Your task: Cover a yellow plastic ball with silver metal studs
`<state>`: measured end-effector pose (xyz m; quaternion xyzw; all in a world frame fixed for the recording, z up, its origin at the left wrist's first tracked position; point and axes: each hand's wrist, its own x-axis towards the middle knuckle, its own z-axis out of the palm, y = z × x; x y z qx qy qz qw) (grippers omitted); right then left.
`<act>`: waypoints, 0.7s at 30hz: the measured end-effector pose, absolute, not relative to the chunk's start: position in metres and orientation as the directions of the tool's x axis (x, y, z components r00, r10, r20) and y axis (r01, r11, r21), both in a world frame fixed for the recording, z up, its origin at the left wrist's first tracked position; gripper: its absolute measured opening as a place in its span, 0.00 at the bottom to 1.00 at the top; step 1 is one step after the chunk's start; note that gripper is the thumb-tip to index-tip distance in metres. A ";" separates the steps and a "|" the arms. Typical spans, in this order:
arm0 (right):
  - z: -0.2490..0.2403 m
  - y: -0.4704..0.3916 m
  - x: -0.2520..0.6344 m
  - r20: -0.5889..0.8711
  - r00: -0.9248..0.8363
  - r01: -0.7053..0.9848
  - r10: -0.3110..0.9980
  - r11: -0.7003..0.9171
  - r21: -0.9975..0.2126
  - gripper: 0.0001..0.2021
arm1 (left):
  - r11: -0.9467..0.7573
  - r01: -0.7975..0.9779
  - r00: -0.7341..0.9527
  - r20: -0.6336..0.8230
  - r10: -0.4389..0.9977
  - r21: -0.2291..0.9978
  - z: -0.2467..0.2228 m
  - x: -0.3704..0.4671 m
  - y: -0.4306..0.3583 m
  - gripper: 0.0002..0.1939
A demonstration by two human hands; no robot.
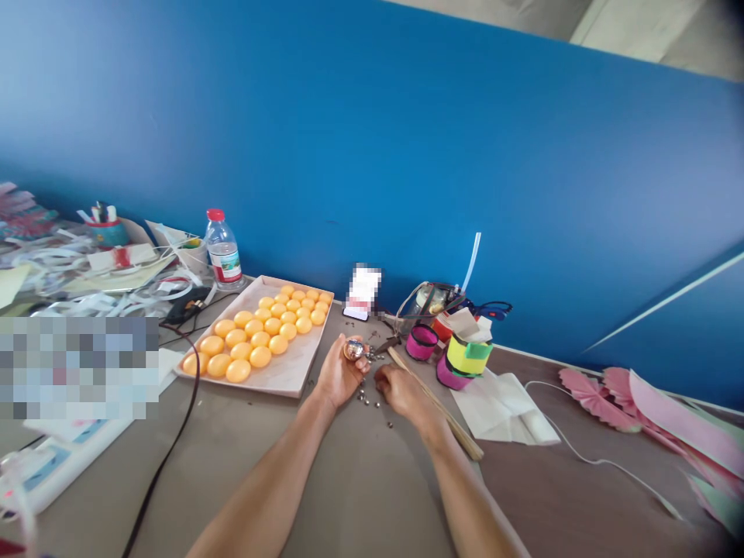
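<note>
My left hand (pixel 339 373) is closed round a small round object (pixel 353 350) with a shiny silvery surface and some orange-gold at its edge; its exact kind is unclear. Just right of it, my right hand (pixel 402 394) rests low over the table with its fingers curled together. Whatever those fingertips may pinch is hidden. Small shiny metal pieces (pixel 363 398) lie scattered between and below the hands, with more beside the left fingertips. A shallow white tray (pixel 291 372) with rows of orange balls (pixel 260 356) stands to the left of my left hand.
A long wooden stick (pixel 459 435) lies by my right forearm. Behind it stand pink-and-black and yellow containers (pixel 421 341). A lit phone (pixel 361 298) leans at the blue partition (pixel 372 155). A bottle (pixel 223 252), black cable (pixel 174 457) and power strip (pixel 75 461) are left; pink paper (pixel 680 418) lies right.
</note>
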<state>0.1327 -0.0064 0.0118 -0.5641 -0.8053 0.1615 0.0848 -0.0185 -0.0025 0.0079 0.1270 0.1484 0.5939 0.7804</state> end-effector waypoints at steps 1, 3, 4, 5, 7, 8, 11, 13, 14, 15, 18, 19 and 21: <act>0.013 -0.007 0.133 -0.057 -0.353 0.880 0.934 0.311 -0.358 0.10 | 0.261 -0.890 0.249 -0.083 0.965 0.374 0.008 -0.018 -0.003 0.14; 0.016 -0.008 0.132 -0.076 -0.347 0.887 0.935 0.300 -0.352 0.10 | 0.263 -0.888 0.249 -0.087 0.965 0.376 0.009 -0.017 -0.003 0.14; 0.017 -0.008 0.132 -0.081 -0.337 0.893 0.938 0.291 -0.344 0.10 | 0.264 -0.887 0.249 -0.089 0.964 0.378 0.009 -0.017 -0.003 0.14; 0.018 -0.008 0.131 -0.081 -0.325 0.899 0.942 0.281 -0.337 0.10 | 0.265 -0.887 0.250 -0.089 0.964 0.379 0.009 -0.017 -0.003 0.14; 0.021 -0.009 0.130 -0.074 -0.300 0.907 0.951 0.260 -0.330 0.10 | 0.265 -0.886 0.252 -0.087 0.964 0.381 0.009 -0.017 -0.003 0.14; 0.023 -0.010 0.131 -0.071 -0.299 0.905 0.952 0.259 -0.336 0.10 | 0.264 -0.886 0.251 -0.085 0.964 0.380 0.008 -0.017 -0.003 0.15; 0.027 -0.011 0.132 -0.096 -0.348 0.879 0.933 0.289 -0.379 0.10 | 0.259 -0.889 0.244 -0.088 0.966 0.378 0.009 -0.018 -0.002 0.14; 0.026 -0.012 0.133 -0.124 -0.378 0.873 0.918 0.308 -0.379 0.09 | 0.255 -0.889 0.240 -0.089 0.967 0.380 0.009 -0.018 -0.002 0.13; 0.025 -0.012 0.132 -0.126 -0.381 0.877 0.916 0.314 -0.363 0.10 | 0.251 -0.889 0.235 -0.089 0.968 0.383 0.010 -0.018 -0.002 0.13; 0.022 -0.012 0.130 -0.118 -0.377 0.883 0.919 0.319 -0.344 0.10 | 0.245 -0.888 0.227 -0.092 0.970 0.389 0.010 -0.017 -0.002 0.13; 0.010 -0.012 0.125 -0.060 -0.381 0.884 0.923 0.345 -0.314 0.08 | 0.229 -0.883 0.207 -0.099 0.973 0.409 0.009 -0.015 -0.001 0.12; 0.006 -0.012 0.123 -0.042 -0.383 0.881 0.923 0.352 -0.316 0.08 | 0.227 -0.881 0.204 -0.099 0.974 0.415 0.009 -0.014 -0.001 0.12; 0.001 -0.011 0.121 -0.012 -0.382 0.876 0.924 0.358 -0.323 0.10 | 0.225 -0.877 0.202 -0.098 0.974 0.425 0.007 -0.014 -0.001 0.13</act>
